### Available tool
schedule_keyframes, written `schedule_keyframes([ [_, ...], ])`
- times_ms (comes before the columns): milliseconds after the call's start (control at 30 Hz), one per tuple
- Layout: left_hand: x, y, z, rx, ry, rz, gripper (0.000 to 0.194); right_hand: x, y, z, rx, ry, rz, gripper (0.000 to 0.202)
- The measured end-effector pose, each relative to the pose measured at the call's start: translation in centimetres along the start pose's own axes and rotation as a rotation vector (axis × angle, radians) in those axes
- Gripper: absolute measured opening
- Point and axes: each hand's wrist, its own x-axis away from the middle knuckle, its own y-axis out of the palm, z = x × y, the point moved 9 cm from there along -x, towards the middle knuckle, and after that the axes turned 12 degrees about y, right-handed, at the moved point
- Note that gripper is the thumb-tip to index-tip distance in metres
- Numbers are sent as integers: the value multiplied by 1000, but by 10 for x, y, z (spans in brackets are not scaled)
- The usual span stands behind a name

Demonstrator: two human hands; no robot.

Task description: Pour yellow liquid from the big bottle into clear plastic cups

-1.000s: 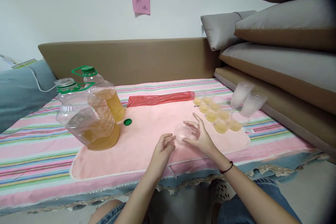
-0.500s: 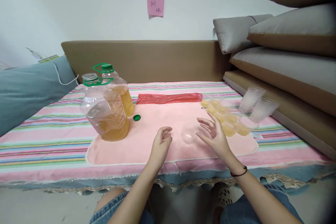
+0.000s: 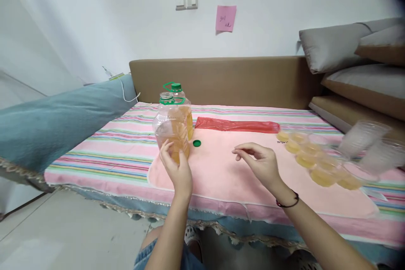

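Two clear plastic bottles of yellow liquid (image 3: 169, 125) stand beyond the spread left hand (image 3: 179, 174); right hand (image 3: 263, 164) curls, its grip undeterminable.

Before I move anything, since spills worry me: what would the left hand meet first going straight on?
Most likely the uncapped bottle: the left hand points at it and the fingers overlap it, though depth is unclear.

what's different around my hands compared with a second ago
Your left hand moved left toward the open jug; contact is unclear. Your right hand also moved left, closing somewhat. The empty cup can't be made out now. Green cap and partly filled cups stayed put.
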Motion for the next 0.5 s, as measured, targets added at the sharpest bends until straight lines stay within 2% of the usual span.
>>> schedule_keyframes([
  [100, -4, -21, -32, 0, -232, 94, 35, -19, 52, 5, -52, 26, -110, 15],
  [167, -6, -30, -46, -2, -334, 100, 37, -30, 85, 17, -81, 60, -182, 19],
  [267, -10, -38, -61, -13, -446, 59, 42, -46, 130, 42, -120, 117, -264, 49],
  [367, -12, -38, -70, -6, -546, -24, 45, -60, 168, 64, -163, 151, -314, 84],
  [500, -7, -23, -71, 33, -606, -160, 48, -74, 204, 75, -236, 153, -337, 120],
])
